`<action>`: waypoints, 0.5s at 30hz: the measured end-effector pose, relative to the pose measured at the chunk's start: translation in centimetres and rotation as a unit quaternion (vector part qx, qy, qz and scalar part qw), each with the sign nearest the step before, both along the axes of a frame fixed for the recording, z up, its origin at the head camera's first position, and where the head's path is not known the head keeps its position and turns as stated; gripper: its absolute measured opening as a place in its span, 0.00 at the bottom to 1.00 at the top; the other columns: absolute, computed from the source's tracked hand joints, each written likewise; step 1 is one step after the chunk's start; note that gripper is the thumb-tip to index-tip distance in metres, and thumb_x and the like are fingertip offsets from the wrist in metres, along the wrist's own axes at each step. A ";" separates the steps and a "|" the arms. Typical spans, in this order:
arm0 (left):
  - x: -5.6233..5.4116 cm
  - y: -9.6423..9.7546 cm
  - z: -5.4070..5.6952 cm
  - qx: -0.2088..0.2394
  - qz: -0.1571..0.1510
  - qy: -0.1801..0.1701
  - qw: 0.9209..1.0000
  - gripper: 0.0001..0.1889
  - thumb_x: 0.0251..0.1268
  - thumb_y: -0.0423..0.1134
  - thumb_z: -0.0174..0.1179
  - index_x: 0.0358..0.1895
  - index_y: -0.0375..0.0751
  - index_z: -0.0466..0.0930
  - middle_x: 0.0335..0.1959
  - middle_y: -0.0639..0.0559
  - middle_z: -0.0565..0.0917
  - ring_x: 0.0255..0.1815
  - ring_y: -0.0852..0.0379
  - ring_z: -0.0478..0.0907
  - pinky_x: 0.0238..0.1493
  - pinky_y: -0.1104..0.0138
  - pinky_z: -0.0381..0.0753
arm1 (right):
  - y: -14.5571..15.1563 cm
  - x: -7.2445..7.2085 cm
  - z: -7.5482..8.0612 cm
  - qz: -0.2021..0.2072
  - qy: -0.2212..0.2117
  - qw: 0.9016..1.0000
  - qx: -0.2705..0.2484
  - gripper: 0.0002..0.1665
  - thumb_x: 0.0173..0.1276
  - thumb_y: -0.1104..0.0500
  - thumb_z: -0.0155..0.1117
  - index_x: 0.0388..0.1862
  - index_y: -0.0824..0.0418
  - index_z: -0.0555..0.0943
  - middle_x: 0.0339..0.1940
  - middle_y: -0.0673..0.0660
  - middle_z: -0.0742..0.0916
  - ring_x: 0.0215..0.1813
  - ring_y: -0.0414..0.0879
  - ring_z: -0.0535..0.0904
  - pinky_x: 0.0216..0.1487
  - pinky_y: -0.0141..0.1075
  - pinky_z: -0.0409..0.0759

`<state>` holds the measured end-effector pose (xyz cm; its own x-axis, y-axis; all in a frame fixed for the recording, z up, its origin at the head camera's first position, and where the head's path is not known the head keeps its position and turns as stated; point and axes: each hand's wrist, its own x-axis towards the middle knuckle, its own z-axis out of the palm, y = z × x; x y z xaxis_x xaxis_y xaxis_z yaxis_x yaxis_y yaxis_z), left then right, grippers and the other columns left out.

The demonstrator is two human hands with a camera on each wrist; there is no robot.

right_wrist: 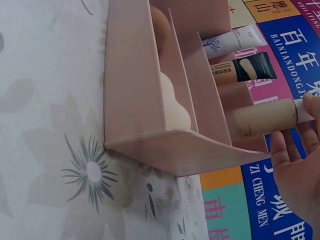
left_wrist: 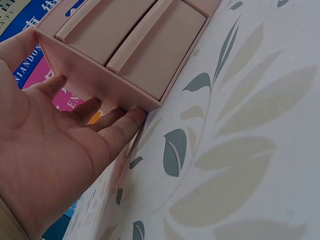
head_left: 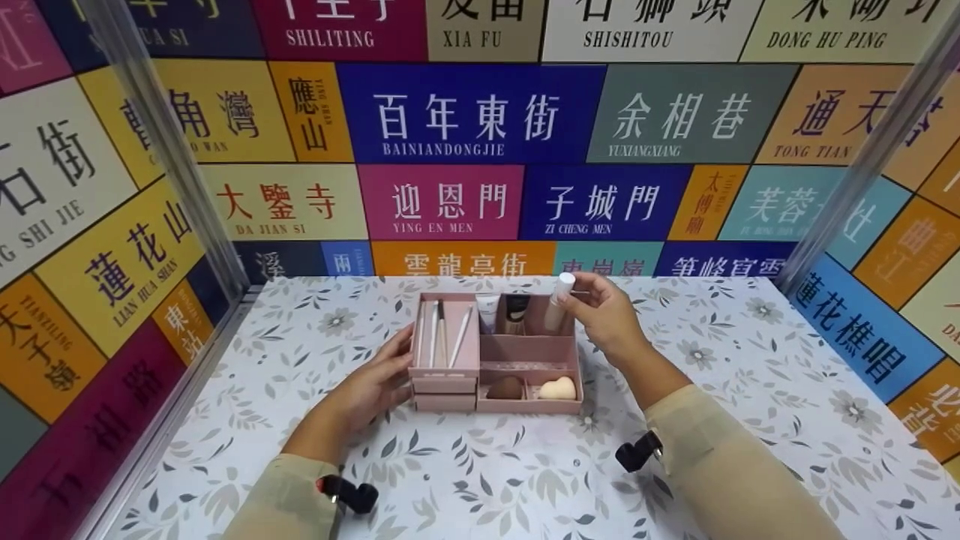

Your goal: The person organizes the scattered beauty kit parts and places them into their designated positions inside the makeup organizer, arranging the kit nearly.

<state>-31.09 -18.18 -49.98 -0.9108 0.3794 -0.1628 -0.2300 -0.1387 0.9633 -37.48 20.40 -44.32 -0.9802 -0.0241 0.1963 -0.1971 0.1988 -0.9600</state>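
Note:
A pink desktop organizer (head_left: pixel 529 407) stands on the table. My right hand (head_left: pixel 609 319) pinches a beige foundation bottle (right_wrist: pixel 266 119) by its white cap (head_left: pixel 566 280). The bottle's lower end is inside the organizer's back right compartment. Beside it in the back row stand a dark-capped tube (right_wrist: pixel 247 69) and a white tube (head_left: pixel 487 311). My left hand (head_left: pixel 373 390) rests its fingertips against the organizer's left side wall (left_wrist: pixel 82 80), with the thumb near the upper edge. Two drawer fronts (left_wrist: pixel 155 65) show next to that wall.
Slim brushes or pencils (head_left: pixel 442 334) lie in the organizer's left top tray. A brown sponge (head_left: pixel 505 388) and a cream sponge (head_left: pixel 558 388) sit in the front compartments. A floral cloth (head_left: pixel 480 480) covers the table, with a sign-patterned wall (head_left: pixel 472 112) behind.

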 end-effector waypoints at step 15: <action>0.1 -0.1 0.0 0.003 0.007 -0.002 1.000 0.36 0.83 0.47 0.54 0.88 0.69 0.51 0.92 0.53 0.44 0.89 0.41 0.57 0.86 0.45 0.61 | -0.4 -0.2 -0.7 -0.017 0.021 0.999 0.031 0.25 0.71 0.56 0.76 0.64 0.61 0.83 0.53 0.59 0.90 0.52 0.41 0.87 0.54 0.26 0.85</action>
